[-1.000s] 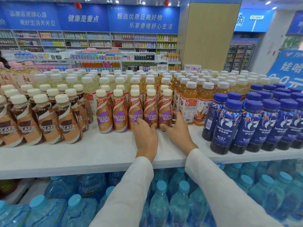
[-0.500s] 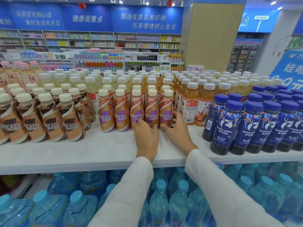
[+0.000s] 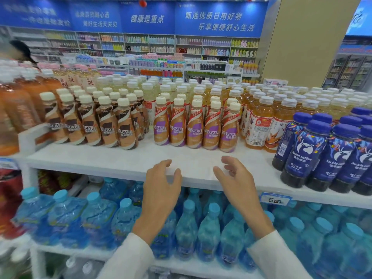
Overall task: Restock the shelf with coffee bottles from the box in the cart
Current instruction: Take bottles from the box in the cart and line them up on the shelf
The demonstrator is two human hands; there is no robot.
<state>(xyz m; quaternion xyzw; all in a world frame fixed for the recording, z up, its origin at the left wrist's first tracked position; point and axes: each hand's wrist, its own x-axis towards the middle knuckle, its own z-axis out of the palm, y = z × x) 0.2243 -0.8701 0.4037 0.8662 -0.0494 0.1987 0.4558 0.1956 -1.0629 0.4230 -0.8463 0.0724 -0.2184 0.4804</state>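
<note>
A row of purple-label Nescafe coffee bottles (image 3: 195, 125) stands on the white shelf (image 3: 124, 158), with brown-label Nescafe bottles (image 3: 90, 121) to their left. My left hand (image 3: 161, 190) hovers at the shelf's front edge, fingers loosely spread and holding nothing. My right hand (image 3: 237, 184) hovers beside it, also loose and holding nothing. Both hands are apart from the bottles. The cart and box are out of view.
Dark blue luckin coffee bottles (image 3: 314, 152) crowd the shelf's right end, orange tea bottles (image 3: 259, 121) behind. Blue water bottles (image 3: 187, 228) fill the lower shelf. A price tag (image 3: 274, 199) hangs on the shelf edge. A person's head (image 3: 20, 51) shows far left.
Both hands have let go of the two rightmost purple-label bottles and drawn back to the shelf's front edge. The view has swung left and pulled back.
</note>
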